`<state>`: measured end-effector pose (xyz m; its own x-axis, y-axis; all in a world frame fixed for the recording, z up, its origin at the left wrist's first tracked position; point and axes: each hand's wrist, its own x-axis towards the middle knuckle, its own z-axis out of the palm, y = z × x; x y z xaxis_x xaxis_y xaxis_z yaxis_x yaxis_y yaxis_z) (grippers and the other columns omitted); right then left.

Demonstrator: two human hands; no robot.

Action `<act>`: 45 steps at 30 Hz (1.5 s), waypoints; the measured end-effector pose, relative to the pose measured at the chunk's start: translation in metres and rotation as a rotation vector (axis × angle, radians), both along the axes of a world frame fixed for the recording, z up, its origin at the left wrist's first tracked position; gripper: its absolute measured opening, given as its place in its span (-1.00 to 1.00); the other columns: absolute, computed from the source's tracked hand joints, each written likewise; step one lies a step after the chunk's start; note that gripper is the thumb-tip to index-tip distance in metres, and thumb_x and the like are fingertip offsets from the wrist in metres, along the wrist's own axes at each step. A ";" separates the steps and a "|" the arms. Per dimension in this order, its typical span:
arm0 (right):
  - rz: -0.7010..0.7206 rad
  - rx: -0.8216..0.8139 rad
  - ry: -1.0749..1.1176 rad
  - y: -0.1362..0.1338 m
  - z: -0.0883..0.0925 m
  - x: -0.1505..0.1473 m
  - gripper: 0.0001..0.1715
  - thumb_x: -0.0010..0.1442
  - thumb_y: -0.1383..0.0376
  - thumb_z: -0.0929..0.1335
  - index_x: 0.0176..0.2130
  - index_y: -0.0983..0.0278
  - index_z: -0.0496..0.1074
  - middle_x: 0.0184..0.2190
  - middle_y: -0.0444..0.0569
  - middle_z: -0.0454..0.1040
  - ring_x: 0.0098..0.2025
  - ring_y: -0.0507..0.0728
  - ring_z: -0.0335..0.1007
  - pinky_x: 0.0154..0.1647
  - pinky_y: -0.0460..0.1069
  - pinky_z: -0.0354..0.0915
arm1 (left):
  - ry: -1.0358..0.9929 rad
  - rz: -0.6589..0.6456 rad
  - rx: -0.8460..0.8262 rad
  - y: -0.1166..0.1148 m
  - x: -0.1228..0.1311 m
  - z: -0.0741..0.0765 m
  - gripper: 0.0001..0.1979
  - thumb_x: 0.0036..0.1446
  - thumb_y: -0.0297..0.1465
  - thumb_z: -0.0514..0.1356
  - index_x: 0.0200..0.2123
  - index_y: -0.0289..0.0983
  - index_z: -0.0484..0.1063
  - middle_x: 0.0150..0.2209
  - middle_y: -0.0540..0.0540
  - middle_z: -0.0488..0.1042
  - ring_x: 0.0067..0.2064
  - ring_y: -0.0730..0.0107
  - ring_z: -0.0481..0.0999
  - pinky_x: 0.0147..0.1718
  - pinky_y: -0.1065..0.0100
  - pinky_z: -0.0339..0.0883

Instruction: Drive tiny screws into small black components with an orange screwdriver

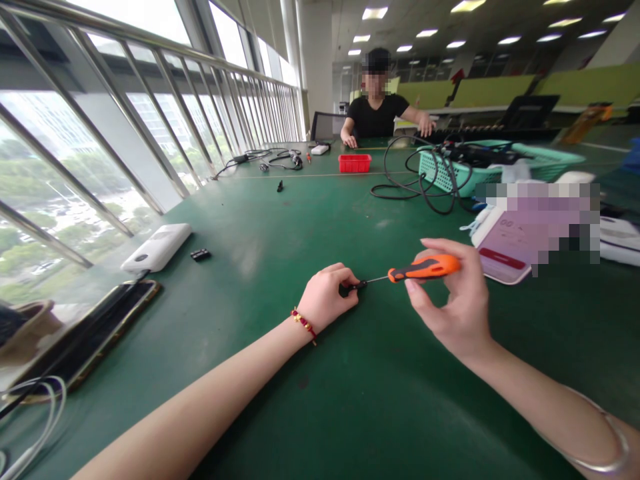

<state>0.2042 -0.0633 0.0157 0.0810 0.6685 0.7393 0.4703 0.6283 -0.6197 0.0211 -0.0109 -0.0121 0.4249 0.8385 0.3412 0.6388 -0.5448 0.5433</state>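
My left hand (327, 293) is closed around a small black part (356, 287) low over the green table, with most of that part hidden by my fingers. My right hand (457, 303) grips an orange and black screwdriver (425, 268) near the end of its handle. The thin shaft points left, and its tip meets the black part. On the table to the left lies another small black piece (201, 255). Farther off is one more small black piece (280, 187).
A white power bank (159, 247) and a dark phone (100, 333) lie at left by the railing. To the right are a pink-screened phone (515, 240) and a green basket (545, 160) with black cables. Across the table, a person (377, 113) sits behind a red bin (355, 164).
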 end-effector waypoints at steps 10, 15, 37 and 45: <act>-0.025 -0.115 -0.108 -0.005 0.004 -0.001 -0.89 0.10 0.28 0.32 -0.29 0.23 0.31 -0.65 -0.22 0.22 -0.65 -0.03 0.19 -0.63 -0.10 0.14 | -0.002 0.003 -0.006 -0.001 0.001 0.002 -0.89 -0.13 -0.52 0.14 -0.46 -0.28 0.44 -0.40 -0.02 0.45 -0.37 0.43 0.44 -0.33 0.42 0.35; -0.035 -0.110 -0.170 -0.008 0.007 -0.001 -0.93 0.10 0.28 0.31 -0.38 0.24 0.32 -0.50 -0.11 0.37 -0.55 -0.01 0.30 -0.61 -0.11 0.16 | 0.006 -0.001 0.001 0.000 0.000 0.000 -0.89 -0.11 -0.51 0.14 -0.45 -0.28 0.44 -0.39 -0.02 0.45 -0.36 0.43 0.44 -0.33 0.42 0.36; 0.133 -0.307 -0.177 -0.004 0.003 -0.001 -0.85 0.08 0.32 0.31 -0.26 0.25 0.31 -0.72 -0.31 0.14 -0.69 -0.08 0.04 -0.62 -0.14 0.07 | 0.013 0.010 0.006 0.007 -0.012 0.001 -0.89 -0.11 -0.52 0.16 -0.45 -0.29 0.45 -0.40 -0.02 0.44 -0.38 0.44 0.44 -0.34 0.42 0.35; 0.073 -0.181 0.076 0.002 0.000 -0.002 -0.48 -0.04 0.31 0.40 -0.08 0.22 0.19 -0.34 -0.10 0.35 -0.36 0.05 0.38 -0.32 -0.04 0.34 | 0.019 0.025 0.017 0.007 -0.012 0.001 -0.90 -0.11 -0.51 0.16 -0.45 -0.28 0.44 -0.39 -0.01 0.44 -0.37 0.44 0.45 -0.32 0.41 0.36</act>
<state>0.2018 -0.0615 0.0155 0.0789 0.7961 0.5999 0.3752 0.5338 -0.7578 0.0092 -0.0040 -0.0115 0.4104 0.8431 0.3476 0.6622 -0.5376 0.5220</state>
